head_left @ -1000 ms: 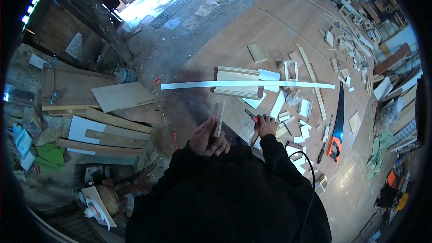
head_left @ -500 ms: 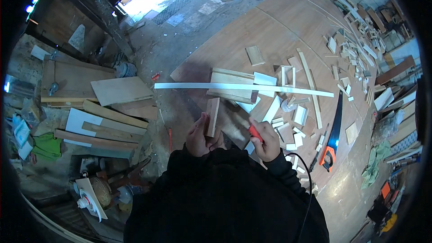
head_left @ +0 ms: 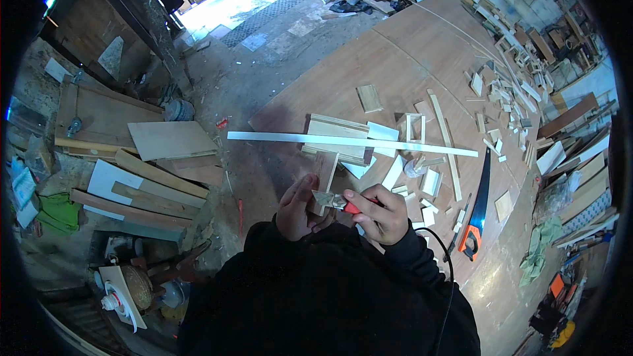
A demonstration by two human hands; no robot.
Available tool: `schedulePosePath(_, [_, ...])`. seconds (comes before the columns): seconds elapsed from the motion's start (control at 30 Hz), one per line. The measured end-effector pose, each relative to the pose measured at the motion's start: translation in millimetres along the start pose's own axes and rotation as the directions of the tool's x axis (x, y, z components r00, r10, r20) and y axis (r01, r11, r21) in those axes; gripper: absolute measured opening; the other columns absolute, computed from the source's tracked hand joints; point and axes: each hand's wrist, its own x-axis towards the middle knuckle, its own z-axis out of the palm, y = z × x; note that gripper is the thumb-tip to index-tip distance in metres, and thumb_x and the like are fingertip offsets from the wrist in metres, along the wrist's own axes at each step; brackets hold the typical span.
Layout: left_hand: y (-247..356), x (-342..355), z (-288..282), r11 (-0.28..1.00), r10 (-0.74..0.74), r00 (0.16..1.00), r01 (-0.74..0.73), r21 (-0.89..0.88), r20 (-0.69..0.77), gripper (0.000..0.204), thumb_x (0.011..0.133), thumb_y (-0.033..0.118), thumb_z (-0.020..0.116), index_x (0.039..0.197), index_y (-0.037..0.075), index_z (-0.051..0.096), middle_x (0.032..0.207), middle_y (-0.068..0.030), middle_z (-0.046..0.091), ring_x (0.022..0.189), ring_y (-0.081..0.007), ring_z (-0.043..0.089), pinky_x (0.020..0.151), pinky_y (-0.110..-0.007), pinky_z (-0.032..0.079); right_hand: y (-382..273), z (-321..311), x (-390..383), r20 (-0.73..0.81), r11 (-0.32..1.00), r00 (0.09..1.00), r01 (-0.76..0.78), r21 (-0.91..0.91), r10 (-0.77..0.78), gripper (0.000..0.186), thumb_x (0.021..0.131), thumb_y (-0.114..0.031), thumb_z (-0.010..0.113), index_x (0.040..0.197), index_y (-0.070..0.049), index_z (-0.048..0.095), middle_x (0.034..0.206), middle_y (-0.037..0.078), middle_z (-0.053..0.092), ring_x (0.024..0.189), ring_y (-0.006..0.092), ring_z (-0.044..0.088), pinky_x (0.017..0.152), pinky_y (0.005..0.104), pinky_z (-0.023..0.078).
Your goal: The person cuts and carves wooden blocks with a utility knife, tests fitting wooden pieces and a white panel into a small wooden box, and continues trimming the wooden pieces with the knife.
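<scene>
My left hand (head_left: 295, 208) grips a small wooden piece (head_left: 328, 170), boxy with a pale narrow edge, held upright in front of my chest. My right hand (head_left: 382, 213) is closed around the red handle of a flat paintbrush (head_left: 339, 202). The brush's pale, flared end lies against or just in front of the wooden piece, close to my left fingers; whether it touches cannot be told. Beyond my hands, a long white strip (head_left: 277, 136) crosses over a grooved wooden panel (head_left: 339, 126) on the large brown table (head_left: 316, 82).
Small wood offcuts (head_left: 432, 183) and a small wooden frame (head_left: 414, 128) lie right of my hands. Farther right is a handsaw (head_left: 472, 237) with an orange handle. Boards (head_left: 148, 184) are stacked at the left. A black cable (head_left: 451, 277) runs down by my right arm.
My right hand has moved left, bringing the paintbrush to the wooden piece. The wooden piece has shifted slightly right. The view has shifted a little.
</scene>
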Motion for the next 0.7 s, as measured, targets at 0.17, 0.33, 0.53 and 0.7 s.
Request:
schedulePosePath(0.17, [0.8,1.4,-2.2,0.998,-0.003,0.98,0.015,-0.057,0.198,0.048,0.106,0.038,0.022,0.09,0.006,0.054,0.048,-0.0007,0.036,0.036,-0.012,0.033,0.039,-0.028,0.029,-3.1,-2.9,3.0,-0.003,0.997,0.999,0.042,-0.07,-0.042,0.041,0.082,-0.024,0.07,0.119,-0.006,0.067,0.077,0.009,0.054,0.059,0.0196,0.054,0.052,0.03,0.043])
schedulePosePath(0.33, [-8.4,17.0,-10.6,0.969,0.078,0.901,0.032,-0.244,0.427,0.048,0.106,0.039,0.02,0.085,0.008,0.051,0.05,0.0004,0.036,0.039,-0.0124,0.034,0.045,-0.03,0.03,-3.2,-3.1,8.0,-0.049,0.991,0.999,-0.023,-0.128,0.017,0.039,0.082,-0.018,0.07,0.119,-0.006,0.067,0.075,0.01,0.054,0.056,0.0202,0.053,0.049,0.0301,0.042])
schedulePosePath(0.53, [-5.9,-9.0,10.5,0.974,-0.082,0.909,0.159,-0.159,0.408,0.047,0.106,0.039,0.019,0.098,0.01,0.054,0.05,0.002,0.036,0.04,-0.0109,0.033,0.049,-0.029,0.03,32.5,-12.9,19.2,-0.338,0.907,0.901,-0.357,-0.224,0.271,0.036,0.088,-0.016,0.066,0.123,-0.008,0.065,0.071,0.009,0.053,0.057,0.0228,0.052,0.054,0.033,0.043])
schedulePosePath(0.7, [-3.1,4.0,-2.5,0.982,0.046,0.924,0.028,-0.187,0.378,0.046,0.106,0.041,0.02,0.111,0.009,0.053,0.049,0.0025,0.038,0.04,-0.0091,0.032,0.05,-0.028,0.029,9.7,-27.6,29.2,-0.358,0.952,0.907,-0.281,-0.123,0.221,0.035,0.088,-0.01,0.061,0.122,-0.004,0.064,0.073,0.012,0.055,0.062,0.0229,0.053,0.059,0.0322,0.043])
